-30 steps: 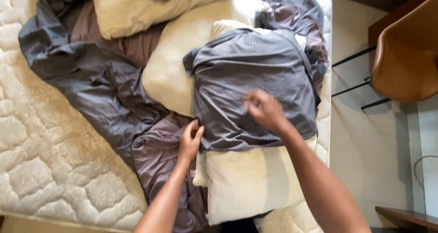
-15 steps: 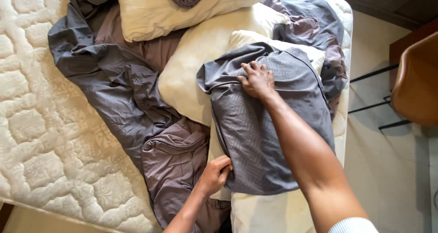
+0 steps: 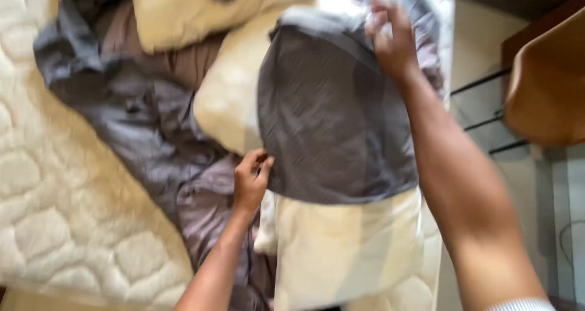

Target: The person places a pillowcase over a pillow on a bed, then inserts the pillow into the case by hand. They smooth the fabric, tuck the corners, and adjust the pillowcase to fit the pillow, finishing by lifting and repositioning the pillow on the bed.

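A grey pillowcase (image 3: 335, 116) sits partway over a cream pillow (image 3: 347, 250), covering its far part while the near part sticks out bare toward the person; the pillow lies along the right side of a quilted white mattress (image 3: 67, 226), near its edge; the left hand (image 3: 251, 180) pinches the pillowcase's lower left hem, fingers curled onto the cloth; the right hand (image 3: 393, 40) is closed on the far top corner of the same pillowcase, though motion blur there makes the exact hold hard to read; the right forearm crosses over the right side of the pillow and hides part of that edge; around the pillow, a rumpled grey sheet (image 3: 134, 122) is heaped across the middle of the mattress, touching the pillow's left side and lying under the left wrist; two more cream pillows are in view, one (image 3: 225, 98) just left of the covered one and partly tucked beneath it, another (image 3: 183, 12) at the top of the picture with grey cloth draped on it; that makes three pillows, one pillowcase in hand, and two hands at work; beyond the bed's right edge stands one brown wooden chair (image 3: 545, 85) on dark metal legs, well apart from the pillow.
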